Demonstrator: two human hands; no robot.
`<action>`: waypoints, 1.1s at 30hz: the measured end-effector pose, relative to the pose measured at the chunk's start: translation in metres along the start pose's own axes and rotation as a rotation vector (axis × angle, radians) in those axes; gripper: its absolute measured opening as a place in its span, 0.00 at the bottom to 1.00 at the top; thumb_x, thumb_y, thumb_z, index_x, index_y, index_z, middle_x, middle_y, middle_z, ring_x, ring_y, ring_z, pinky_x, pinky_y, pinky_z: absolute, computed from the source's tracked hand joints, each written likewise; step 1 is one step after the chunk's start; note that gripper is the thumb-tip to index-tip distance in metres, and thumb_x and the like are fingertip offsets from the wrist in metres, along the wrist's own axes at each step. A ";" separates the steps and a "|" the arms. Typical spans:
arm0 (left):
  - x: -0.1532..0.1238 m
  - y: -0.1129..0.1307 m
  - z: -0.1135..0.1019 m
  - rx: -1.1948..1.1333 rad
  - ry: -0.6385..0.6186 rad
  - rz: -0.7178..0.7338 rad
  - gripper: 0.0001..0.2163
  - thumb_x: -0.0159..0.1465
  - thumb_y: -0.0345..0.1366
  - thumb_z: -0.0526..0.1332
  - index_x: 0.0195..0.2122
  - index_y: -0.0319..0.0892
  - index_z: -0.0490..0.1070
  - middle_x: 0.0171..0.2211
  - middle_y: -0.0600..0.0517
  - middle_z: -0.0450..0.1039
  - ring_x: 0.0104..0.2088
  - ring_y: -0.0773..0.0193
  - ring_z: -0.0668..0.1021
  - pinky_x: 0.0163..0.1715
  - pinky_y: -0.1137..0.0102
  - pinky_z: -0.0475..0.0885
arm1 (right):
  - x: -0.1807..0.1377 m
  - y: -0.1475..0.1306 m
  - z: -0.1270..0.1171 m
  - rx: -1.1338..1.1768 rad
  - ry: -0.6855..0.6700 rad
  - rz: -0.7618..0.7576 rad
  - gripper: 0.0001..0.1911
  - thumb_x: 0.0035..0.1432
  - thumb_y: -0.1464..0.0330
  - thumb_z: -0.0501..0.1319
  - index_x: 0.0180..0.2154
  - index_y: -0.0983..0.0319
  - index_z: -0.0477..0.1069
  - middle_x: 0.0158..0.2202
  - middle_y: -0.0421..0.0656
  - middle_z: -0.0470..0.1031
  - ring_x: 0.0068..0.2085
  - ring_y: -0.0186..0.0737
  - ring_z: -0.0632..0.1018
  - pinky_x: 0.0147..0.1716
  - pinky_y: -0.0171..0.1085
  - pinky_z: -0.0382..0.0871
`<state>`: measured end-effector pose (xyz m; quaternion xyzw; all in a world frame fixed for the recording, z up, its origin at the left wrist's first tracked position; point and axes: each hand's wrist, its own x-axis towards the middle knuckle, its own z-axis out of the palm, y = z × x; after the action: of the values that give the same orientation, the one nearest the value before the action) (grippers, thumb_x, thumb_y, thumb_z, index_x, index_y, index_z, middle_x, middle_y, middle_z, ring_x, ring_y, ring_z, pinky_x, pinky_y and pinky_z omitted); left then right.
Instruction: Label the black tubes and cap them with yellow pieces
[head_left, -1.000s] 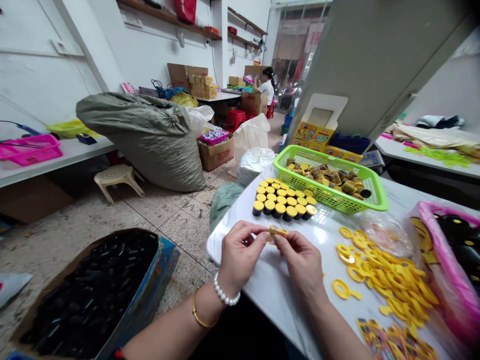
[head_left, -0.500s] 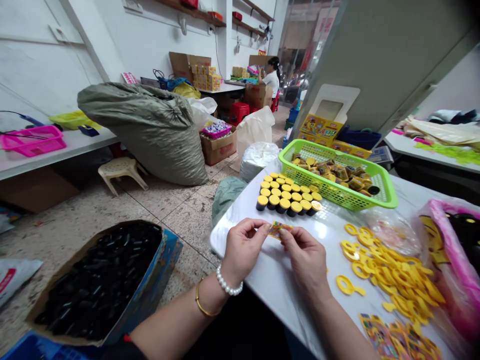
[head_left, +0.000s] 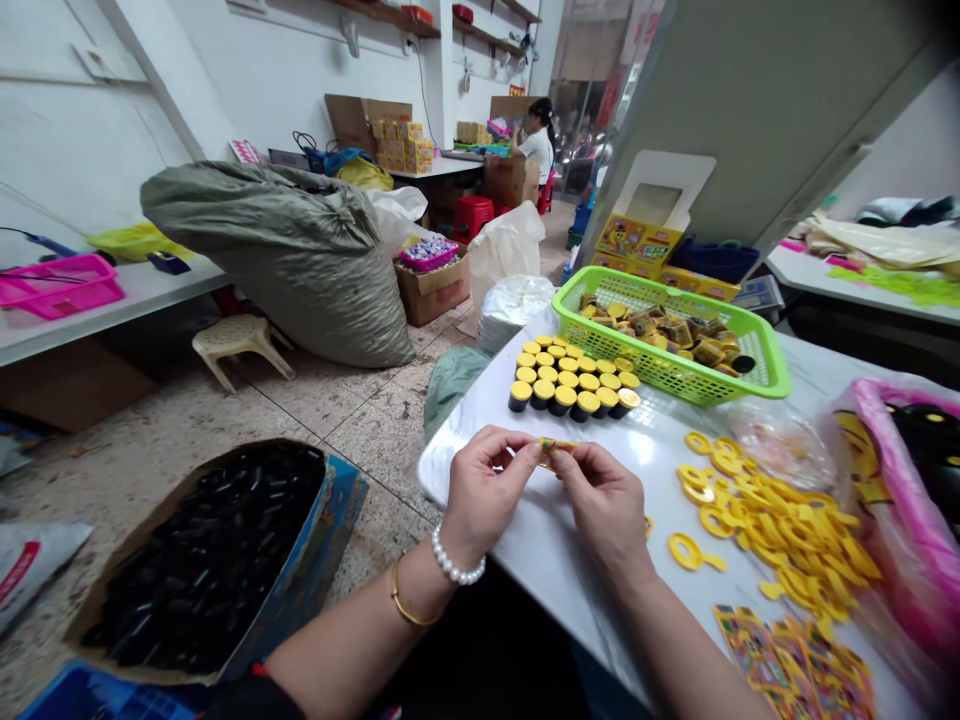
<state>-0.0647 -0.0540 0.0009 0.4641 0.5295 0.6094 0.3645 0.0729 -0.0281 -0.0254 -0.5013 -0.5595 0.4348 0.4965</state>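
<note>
Slip [head_left: 556, 445], yellow and printed, lies long axis left to right, just below frame centre; I see left hand [head_left: 487, 482] and right hand [head_left: 609, 505] pinching opposite ends.

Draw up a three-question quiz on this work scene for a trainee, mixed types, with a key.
1. True or false: the left hand and the right hand both hold the small printed piece.

2. What stands in rows beside the green basket?
A) Yellow ring-shaped pieces
B) Yellow-topped black containers
C) Printed cards

3. Fill the gap: the white beaded bracelet is worn on the person's own ____ side.

Key: 1. True; 2. B; 3. left.
</note>
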 end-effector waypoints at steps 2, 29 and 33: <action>0.001 -0.001 -0.001 -0.003 -0.026 -0.014 0.06 0.58 0.37 0.67 0.31 0.40 0.80 0.32 0.47 0.78 0.33 0.64 0.77 0.34 0.71 0.71 | -0.001 0.001 0.001 0.000 -0.010 -0.007 0.13 0.56 0.58 0.66 0.31 0.62 0.76 0.29 0.41 0.77 0.31 0.37 0.74 0.33 0.36 0.68; 0.011 -0.005 -0.032 -0.046 -0.038 -0.195 0.07 0.56 0.37 0.68 0.28 0.38 0.79 0.28 0.49 0.79 0.26 0.66 0.77 0.28 0.74 0.72 | 0.038 -0.023 -0.025 -0.616 0.015 -0.379 0.13 0.60 0.59 0.62 0.39 0.60 0.79 0.37 0.46 0.77 0.37 0.44 0.75 0.36 0.40 0.69; 0.012 -0.005 -0.039 -0.024 -0.047 -0.231 0.08 0.56 0.38 0.68 0.28 0.37 0.78 0.23 0.51 0.76 0.19 0.72 0.71 0.19 0.76 0.65 | 0.065 -0.016 -0.028 -1.213 0.143 -0.534 0.14 0.56 0.67 0.64 0.44 0.61 0.79 0.43 0.52 0.74 0.44 0.53 0.72 0.42 0.47 0.69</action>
<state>-0.1058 -0.0542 -0.0021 0.4097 0.5637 0.5586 0.4499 0.0980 0.0341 0.0018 -0.5635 -0.7757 -0.1295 0.2530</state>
